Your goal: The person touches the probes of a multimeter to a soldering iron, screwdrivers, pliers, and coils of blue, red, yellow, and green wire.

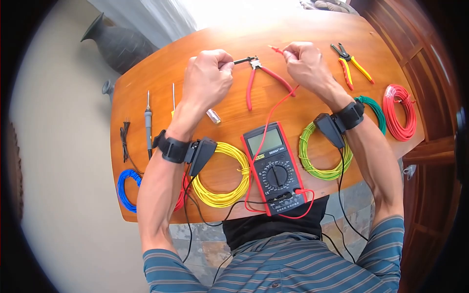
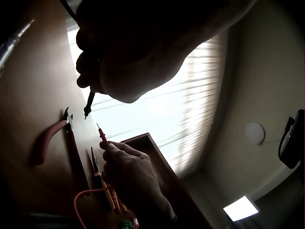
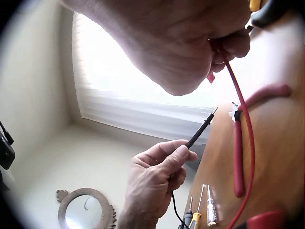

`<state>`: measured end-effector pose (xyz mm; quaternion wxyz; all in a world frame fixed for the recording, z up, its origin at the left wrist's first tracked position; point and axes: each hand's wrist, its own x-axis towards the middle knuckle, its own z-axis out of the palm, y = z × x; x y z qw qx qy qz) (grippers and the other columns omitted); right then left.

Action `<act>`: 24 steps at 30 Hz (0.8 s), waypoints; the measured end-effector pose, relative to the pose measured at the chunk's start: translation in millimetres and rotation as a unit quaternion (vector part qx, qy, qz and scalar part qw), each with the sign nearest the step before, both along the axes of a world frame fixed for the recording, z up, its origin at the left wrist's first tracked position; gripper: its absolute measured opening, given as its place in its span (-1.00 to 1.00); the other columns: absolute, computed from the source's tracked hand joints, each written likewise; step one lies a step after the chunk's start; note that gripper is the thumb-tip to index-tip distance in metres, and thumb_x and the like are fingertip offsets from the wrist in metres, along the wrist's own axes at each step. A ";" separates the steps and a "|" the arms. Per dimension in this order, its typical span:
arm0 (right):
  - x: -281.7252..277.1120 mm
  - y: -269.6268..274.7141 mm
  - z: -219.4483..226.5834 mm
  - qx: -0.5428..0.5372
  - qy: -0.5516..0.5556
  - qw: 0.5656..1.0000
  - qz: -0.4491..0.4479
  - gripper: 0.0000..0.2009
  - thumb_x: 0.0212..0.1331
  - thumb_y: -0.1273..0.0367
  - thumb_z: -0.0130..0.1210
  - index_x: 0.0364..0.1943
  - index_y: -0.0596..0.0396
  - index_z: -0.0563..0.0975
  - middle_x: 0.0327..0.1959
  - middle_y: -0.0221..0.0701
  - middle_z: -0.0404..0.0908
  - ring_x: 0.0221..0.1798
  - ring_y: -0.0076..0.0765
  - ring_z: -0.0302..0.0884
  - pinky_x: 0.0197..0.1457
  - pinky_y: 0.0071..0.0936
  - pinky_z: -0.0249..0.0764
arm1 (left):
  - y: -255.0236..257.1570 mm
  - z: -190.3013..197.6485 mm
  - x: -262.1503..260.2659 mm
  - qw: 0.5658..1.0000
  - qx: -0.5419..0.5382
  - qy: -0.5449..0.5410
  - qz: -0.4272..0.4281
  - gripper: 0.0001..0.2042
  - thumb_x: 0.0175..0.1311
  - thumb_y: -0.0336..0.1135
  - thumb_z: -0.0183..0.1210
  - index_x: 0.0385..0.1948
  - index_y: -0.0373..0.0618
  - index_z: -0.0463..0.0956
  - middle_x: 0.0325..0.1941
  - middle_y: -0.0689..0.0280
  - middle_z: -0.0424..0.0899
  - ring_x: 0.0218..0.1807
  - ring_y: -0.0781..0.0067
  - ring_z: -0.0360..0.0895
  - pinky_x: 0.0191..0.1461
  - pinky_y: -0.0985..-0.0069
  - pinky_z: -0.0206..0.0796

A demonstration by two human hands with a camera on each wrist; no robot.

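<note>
My left hand (image 1: pixel 207 78) pinches a black test probe (image 3: pixel 200 130) between thumb and fingers. In the right wrist view its thin metal tip points up and away from the hand. My right hand (image 1: pixel 308 63) holds a red test probe (image 2: pixel 102 136), tip toward the black one, with a gap between the tips. The red lead (image 3: pixel 248 129) runs from this hand to a multimeter (image 1: pixel 273 168) lying face up at the table's near edge. Red-handled cutting pliers (image 1: pixel 251 90) lie on the table between and below the hands, jaws close under the black probe in the head view.
Wire coils in yellow (image 1: pixel 220 202), yellow-green (image 1: pixel 320 174), blue (image 1: pixel 121 193), green (image 1: pixel 378 112) and red (image 1: pixel 389 112) lie around. A soldering iron (image 1: pixel 148 122) and screwdriver (image 1: pixel 173 97) are left; wire strippers (image 1: pixel 347 61) lie right. A dark vase (image 1: pixel 119 46) stands beyond the table.
</note>
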<state>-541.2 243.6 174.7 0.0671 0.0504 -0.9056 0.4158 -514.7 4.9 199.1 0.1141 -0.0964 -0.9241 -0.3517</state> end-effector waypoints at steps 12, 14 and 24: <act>11.2 83.1 -3.1 0.087 -0.002 0.992 -0.096 -0.76 0.33 0.35 0.16 -0.15 0.25 0.75 -0.38 -0.12 0.78 -0.31 -0.25 0.73 -0.17 -0.26 0.58 | 75.2 17.5 -5.5 0.995 0.036 0.021 -0.090 -0.81 0.35 -0.38 0.23 -0.22 -0.28 0.77 -0.47 -0.02 0.75 -0.40 0.16 0.75 -0.20 0.29 0.54; 18.2 89.5 -6.1 0.076 -0.006 0.994 -0.075 -0.74 0.30 0.36 0.13 -0.17 0.27 0.75 -0.36 -0.01 0.76 -0.27 -0.08 0.75 -0.11 -0.17 0.61 | 89.4 6.7 -15.4 0.995 0.037 0.004 -0.092 -0.81 0.34 -0.37 0.23 -0.23 -0.28 0.77 -0.45 -0.04 0.76 -0.38 0.11 0.76 -0.18 0.25 0.56; 17.6 82.2 -19.1 0.117 0.045 0.992 0.007 -0.73 0.30 0.32 0.14 -0.29 0.28 0.74 -0.31 0.13 0.72 -0.17 0.28 0.74 0.02 0.05 0.64 | 117.7 -24.0 -37.4 0.996 -0.066 0.013 -0.055 -0.79 0.31 -0.39 0.19 -0.24 -0.27 0.79 -0.42 -0.06 0.77 -0.38 0.09 0.76 -0.19 0.22 0.57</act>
